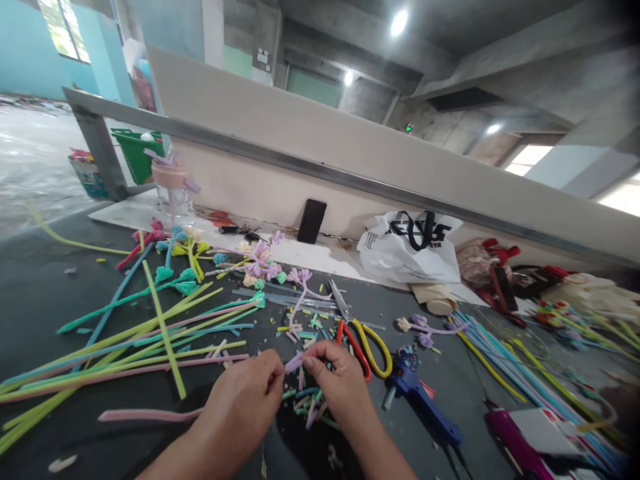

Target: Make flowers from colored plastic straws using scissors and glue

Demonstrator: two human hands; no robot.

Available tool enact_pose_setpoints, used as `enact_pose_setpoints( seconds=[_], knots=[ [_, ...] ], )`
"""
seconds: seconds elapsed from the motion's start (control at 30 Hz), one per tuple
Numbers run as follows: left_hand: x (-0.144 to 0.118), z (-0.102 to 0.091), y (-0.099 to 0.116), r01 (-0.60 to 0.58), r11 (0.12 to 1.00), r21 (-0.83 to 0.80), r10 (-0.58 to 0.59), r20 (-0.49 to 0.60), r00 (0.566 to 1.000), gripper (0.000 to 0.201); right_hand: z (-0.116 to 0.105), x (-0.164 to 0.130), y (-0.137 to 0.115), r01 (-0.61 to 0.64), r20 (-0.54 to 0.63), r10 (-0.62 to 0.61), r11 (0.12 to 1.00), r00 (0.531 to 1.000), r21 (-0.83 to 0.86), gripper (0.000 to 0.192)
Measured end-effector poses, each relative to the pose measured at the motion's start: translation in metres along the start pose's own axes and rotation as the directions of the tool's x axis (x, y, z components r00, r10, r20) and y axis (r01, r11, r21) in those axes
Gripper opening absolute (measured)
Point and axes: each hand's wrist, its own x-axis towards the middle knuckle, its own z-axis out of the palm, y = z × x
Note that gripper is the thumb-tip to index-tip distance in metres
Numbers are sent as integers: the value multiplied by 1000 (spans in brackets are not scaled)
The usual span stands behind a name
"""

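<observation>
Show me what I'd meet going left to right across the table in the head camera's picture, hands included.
Pink-lidded clear cup → left hand → small purple piece → right hand → blue tool.
</observation>
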Motion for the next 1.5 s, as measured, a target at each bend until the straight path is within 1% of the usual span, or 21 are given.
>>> enact_pose_setpoints(
  seconds=[0.2, 0.37, 0.53, 0.7, 0.93, 1.07, 1.23, 1.37, 1.43, 1.5],
  knots=[
    [0, 0, 0, -27, 999, 31, 27, -15, 1000, 17, 1, 2, -1, -29, -19, 28, 999, 999, -37, 11],
    [-2, -1, 2, -42, 994, 101, 42, 0, 999, 19, 1, 2, -1, -36, -31, 34, 996, 999, -86, 10],
    [-2, -2, 2, -79, 985, 154, 79, 5, 997, 21, 1, 2, 1, -14, -27, 12, 995, 1000, -98, 9],
    [-3, -1, 2, -92, 983, 162, 92, 9, 996, 21, 1, 2, 1, 8, -29, -11, 995, 1000, -101, 7],
    [-5, -1, 3, -78, 980, 181, 76, 19, 997, 21, 2, 2, 2, 32, -14, -35, 986, 999, -164, 8],
    [-5, -1, 3, -97, 978, 186, 96, 17, 995, 22, 2, 1, 3, 40, -13, -43, 982, 999, -185, 8],
    [-5, -2, 3, -101, 976, 193, 98, 25, 995, 23, 2, 0, 2, 87, -11, -90, 978, 996, -190, 8],
    [-6, -2, 2, -107, 983, 152, 106, 18, 994, 23, 1, 1, 1, 94, 2, -96, 974, 995, -204, 9],
    [-5, -1, 2, -91, 993, 79, 91, 10, 996, 22, -1, 1, 1, 84, 6, -84, 980, 996, -181, 8],
    [-2, 0, 2, -59, 997, -44, 59, 1, 998, 21, -3, 0, 3, 80, 14, -79, 991, 997, -107, 5]
  ],
)
